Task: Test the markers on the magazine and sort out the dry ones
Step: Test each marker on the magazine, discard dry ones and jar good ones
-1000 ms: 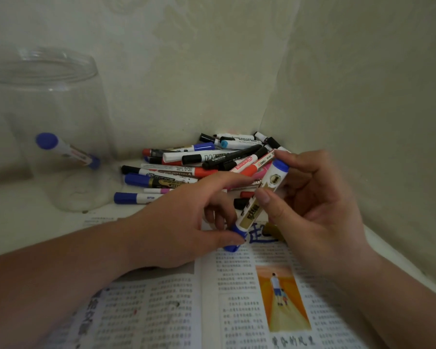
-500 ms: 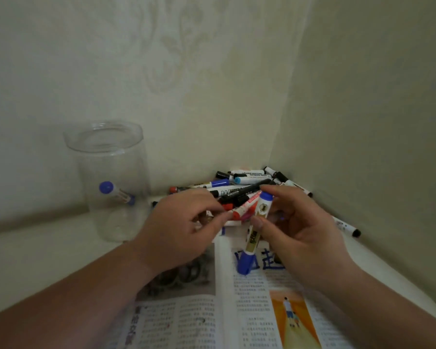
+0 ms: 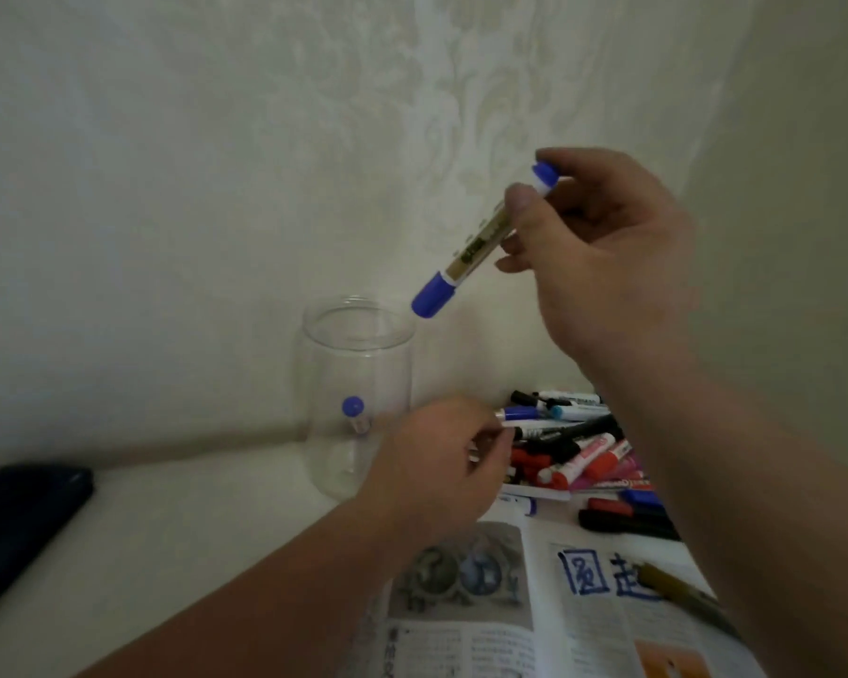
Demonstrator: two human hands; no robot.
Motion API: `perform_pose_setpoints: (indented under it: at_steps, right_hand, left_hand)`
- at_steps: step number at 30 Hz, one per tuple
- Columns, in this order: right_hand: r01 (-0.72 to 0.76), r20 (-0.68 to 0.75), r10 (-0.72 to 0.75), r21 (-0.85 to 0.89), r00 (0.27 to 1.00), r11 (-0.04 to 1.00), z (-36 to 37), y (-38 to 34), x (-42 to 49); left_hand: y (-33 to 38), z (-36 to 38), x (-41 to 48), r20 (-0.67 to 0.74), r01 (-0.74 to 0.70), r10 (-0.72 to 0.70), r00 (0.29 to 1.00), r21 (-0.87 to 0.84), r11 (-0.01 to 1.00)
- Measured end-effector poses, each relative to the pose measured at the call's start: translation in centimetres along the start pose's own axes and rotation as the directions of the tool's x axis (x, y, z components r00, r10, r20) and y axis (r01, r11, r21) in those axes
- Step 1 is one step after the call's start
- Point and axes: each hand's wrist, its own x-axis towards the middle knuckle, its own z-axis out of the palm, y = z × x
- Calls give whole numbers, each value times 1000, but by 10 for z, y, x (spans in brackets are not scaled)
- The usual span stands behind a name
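Head: marker (image 3: 479, 244) label unreadable; magazine (image 3: 461, 645) handwriting blue.

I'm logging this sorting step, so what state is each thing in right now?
Jar: upright, lidless, one blue-capped marker inside.
Held marker: capped, tilted cap-down near the jar's rim, gripped by right hand.
Magazine: lying open, blue characters written on it.
Marker pile: heaped by the wall, caps on where visible.
Left hand: blurred, loosely curled, hold unclear.
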Motion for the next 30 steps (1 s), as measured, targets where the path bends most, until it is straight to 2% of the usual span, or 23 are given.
perform_pose_setpoints:
  at_steps: [3,8,12,14,16,18,22,24,28,30]
  right_hand:
    - [-57,83,61,-47,995,997,36,11,3]
    - [-198,270,279,-289,922,937,51,32,-3]
    - [-130,204,225,-395,953,909,13,32,-15]
    - [-131,231,275,-493,933,860,-23,28,-21]
    - [-130,306,422,-659,854,741,-64,26,-30]
    - [-73,355,581,-808,732,585,-103,24,-40]
    - [124,316,819,-948,479,293,-155,20,-58]
    - [149,293,859,-956,419,254,-167,23,-67]
    - [189,307,917,-946,254,264,-175,34,-85]
    - [225,347,899,-930,267,292,-179,40,-91]
  left_hand:
    - [-1,2,-2,159,96,-93,983,-11,995]
    - [-9,3,-1,240,138,-123,963,-46,989]
    - [-12,9,-5,270,108,-79,960,-97,989]
    - [-13,11,-5,307,90,-52,950,-109,990]
    - [-14,14,-5,302,43,-11,953,-99,994]
    - [-14,18,-6,288,-17,36,957,-70,997]
    - [-13,29,-8,316,-131,137,939,-40,991]
    - [-10,33,-10,339,-165,166,926,-33,986]
    - [0,42,-12,376,-237,236,896,-45,971]
    - [2,46,-12,394,-262,261,881,-53,964]
